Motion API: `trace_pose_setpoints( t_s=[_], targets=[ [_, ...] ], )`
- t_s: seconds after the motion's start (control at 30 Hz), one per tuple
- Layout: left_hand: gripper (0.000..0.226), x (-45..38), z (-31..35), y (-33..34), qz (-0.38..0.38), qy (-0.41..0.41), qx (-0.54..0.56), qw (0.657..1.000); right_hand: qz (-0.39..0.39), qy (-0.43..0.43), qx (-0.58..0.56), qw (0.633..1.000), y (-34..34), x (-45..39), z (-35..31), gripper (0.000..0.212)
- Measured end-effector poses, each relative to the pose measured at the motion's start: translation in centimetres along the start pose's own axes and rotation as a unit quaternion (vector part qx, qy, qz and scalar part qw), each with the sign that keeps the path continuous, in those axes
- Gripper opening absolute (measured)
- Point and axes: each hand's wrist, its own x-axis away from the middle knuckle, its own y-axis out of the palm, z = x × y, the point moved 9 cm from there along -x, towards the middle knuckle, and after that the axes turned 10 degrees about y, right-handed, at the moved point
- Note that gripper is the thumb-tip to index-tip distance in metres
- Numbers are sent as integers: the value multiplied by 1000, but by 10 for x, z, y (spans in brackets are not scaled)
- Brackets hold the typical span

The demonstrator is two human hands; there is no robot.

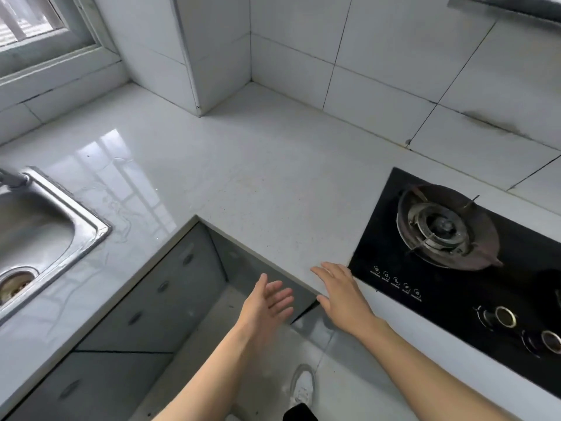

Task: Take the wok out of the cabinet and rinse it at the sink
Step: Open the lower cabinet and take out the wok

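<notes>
1. Two bare forearms come up from the bottom edge of the frame, and between them, low in the middle, a white shoe [303, 387] stands on the pale floor tiles [349, 387].
2. At the lower centre the left hand [267, 305] is held in the air over the floor, palm turned to the right, fingers stretched and a little apart; it holds nothing.
3. Just right of it, the right hand [341, 291] is palm down with the fingers spread, over the front edge of the countertop [249, 165] near the corner; whether it touches the stone cannot be told. It also holds nothing.
4. Grey cabinet doors [158, 302] with dark oval handles run under the countertop in the lower left of the frame, and they look closed.
5. The wok is not visible anywhere in the frame.
6. On the right side a black glass gas hob [455, 293] is set into the countertop, with one burner [440, 226] and two round knobs [505, 316] near its front edge.
7. At the left edge a steel sink [91, 226] sits in the countertop, its drain at the lower left.
8. Farther back, white wall tiles [379, 56] fill the upper part, and a window [39, 25] is in the upper left corner.
</notes>
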Motion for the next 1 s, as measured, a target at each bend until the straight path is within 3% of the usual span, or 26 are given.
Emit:
trace_pose_setpoints(
  t_s=[0.37, 0.73, 1.0],
  targets=[
    [82, -53, -18, 17, 37, -28, 198, 979, 10, 12, 35, 999, 30, -21, 21, 79],
    [82, -67, -23, 30, 16, -29, 255, 966, 8, 15, 39, 999, 29, -22, 23, 79],
    [72, -67, -30, 18, 31, -27, 215, 976, 9, 17, 37, 999, 26, -19, 21, 68]
  ],
)
